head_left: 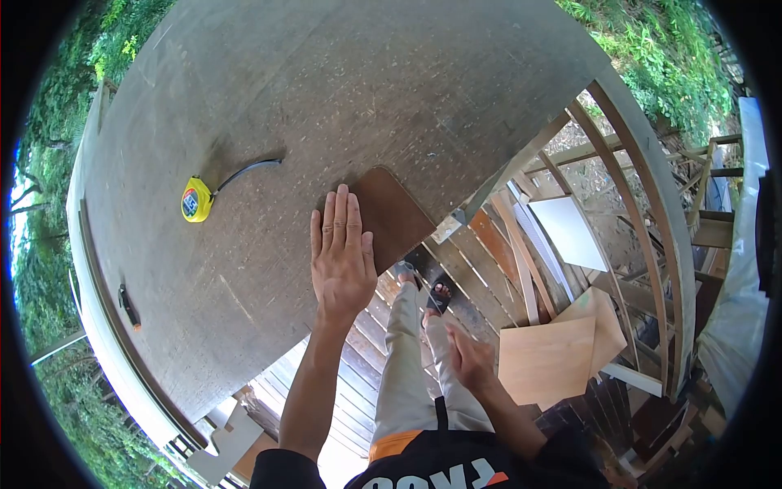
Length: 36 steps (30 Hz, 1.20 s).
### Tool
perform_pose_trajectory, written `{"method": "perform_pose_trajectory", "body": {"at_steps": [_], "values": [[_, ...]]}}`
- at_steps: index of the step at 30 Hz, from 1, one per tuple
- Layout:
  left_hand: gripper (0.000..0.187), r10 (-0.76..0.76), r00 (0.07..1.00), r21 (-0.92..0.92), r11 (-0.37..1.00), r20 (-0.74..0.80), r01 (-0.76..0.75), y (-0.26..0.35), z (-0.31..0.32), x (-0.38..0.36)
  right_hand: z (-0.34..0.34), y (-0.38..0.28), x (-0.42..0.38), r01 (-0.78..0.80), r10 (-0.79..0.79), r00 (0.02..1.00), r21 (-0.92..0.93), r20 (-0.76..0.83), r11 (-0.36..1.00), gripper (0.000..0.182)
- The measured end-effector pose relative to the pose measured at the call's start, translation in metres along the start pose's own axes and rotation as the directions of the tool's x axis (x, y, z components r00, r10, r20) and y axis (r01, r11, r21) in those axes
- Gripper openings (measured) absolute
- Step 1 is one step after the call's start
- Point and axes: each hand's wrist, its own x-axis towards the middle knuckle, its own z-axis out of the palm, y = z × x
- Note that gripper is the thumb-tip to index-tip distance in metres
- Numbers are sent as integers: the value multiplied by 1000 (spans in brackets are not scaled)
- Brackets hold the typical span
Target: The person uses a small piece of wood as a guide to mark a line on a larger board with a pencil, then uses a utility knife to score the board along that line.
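Note:
My left hand (338,261) lies flat on the large worn tabletop (269,90), fingers stretched out and close together. Its thumb side touches or slightly overlaps a brown flat panel (391,216) with rounded corners. That panel reaches the table's near edge. Lower down, in front of my trouser leg, hangs my right hand (474,361), its fingers curled in and nothing visible in them. Left of my left hand is a yellow tape measure (196,200) with a short dark strip curving out from it.
A small dark tool (128,306) with an orange end lies near the table's left edge. Beside my feet, thin wooden sheets (547,354), a white panel (568,231) and long strips lean in a wooden frame (643,196). The floor (481,273) is slatted.

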Motion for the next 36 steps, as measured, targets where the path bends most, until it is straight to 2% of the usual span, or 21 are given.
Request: {"method": "perform_pose_trajectory", "body": {"at_steps": [3,6,9,11,12,15,17,18,19,20,21,22,24,25,27,29,30,31,32,35,36], "values": [[52,-4,1000,-20,1000,0,4,0,-1,0,-10,-10,-2,-6,8,999,52,-51,999,28],[52,2,1000,-42,999,-30,-4,-2,1,-1,-12,-20,31,47,-37,994,99,-104,994,31],[53,2,997,-85,996,-80,-9,-2,3,-2,-1,-32,77,113,-94,991,216,-93,970,45],[52,-5,996,-110,994,-92,-5,0,2,-8,18,-34,103,239,-219,970,261,-103,935,52],[52,-6,995,-132,991,-105,-8,0,3,-6,36,-30,115,315,-277,946,271,-170,909,55],[52,21,987,-129,991,-159,-41,0,3,-9,52,-3,116,109,-169,977,377,129,920,51],[52,11,986,-152,988,-165,-36,-1,-4,-8,50,19,121,281,-262,960,366,-103,887,49],[52,-8,984,-156,988,-179,-20,-1,-4,-8,42,30,123,283,-257,955,207,-145,936,48],[52,-5,986,-165,986,-168,-23,-1,-2,-9,43,59,111,-3,16,999,303,-40,953,47],[52,0,988,-178,984,-156,-28,-1,-1,-9,46,83,99,-296,284,955,356,85,886,46],[52,-3,985,-176,984,-174,-28,0,-3,-8,-1,34,122,-588,539,808,394,241,706,46],[52,-18,983,-187,982,-182,-16,1,-4,-8,-1,37,118,-584,532,811,380,243,717,46],[51,-18,983,-225,974,-184,-24,-1,-9,-7,9,44,105,-467,406,884,403,233,787,46],[51,-28,981,-229,973,-191,-17,-2,-12,-5,22,29,110,-58,87,995,476,-39,878,45],[52,-9,986,-237,971,-166,-31,-4,-17,-4,21,-3,117,170,-158,985,328,-63,929,43],[51,-9,985,-243,970,-172,-34,-6,-17,-4,31,9,112,170,-180,984,394,-12,903,43],[51,-5,985,-247,968,-171,-39,-7,-18,-3,43,42,102,-82,14,990,499,139,863,44],[51,-3,983,-244,969,-186,-43,-7,-18,-2,41,39,112,-326,179,936,556,302,765,45],[50,3,980,-231,972,-199,-50,-8,-17,-1,36,37,122,-323,386,908,857,161,402,23],[48,-6,981,-252,967,-194,-44,-7,-16,-2,-11,22,148,-225,456,882,743,-120,631,30],[49,20,980,-225,972,-198,-66,-7,-18,-1,-19,14,146,-230,454,883,735,-117,638,30]]}}
